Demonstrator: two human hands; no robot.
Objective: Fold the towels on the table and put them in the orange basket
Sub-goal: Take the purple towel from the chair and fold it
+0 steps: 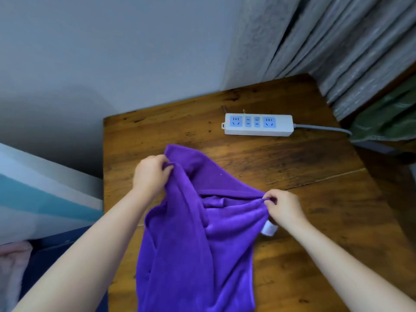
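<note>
A purple towel (193,244) hangs crumpled over the near part of the wooden table (315,199), its lower end running out of the bottom of the view. My left hand (150,174) grips its upper left edge. My right hand (281,206) pinches the opposite upper corner, just above a small white label (269,228). The stretch of towel between the two hands sags in folds. No orange basket is in view.
A white power strip (258,124) with blue sockets lies at the back of the table, its grey cable (322,128) running off to the right. Grey curtains (337,41) and green cloth (387,118) are at the right. A pink fabric (11,266) shows at lower left.
</note>
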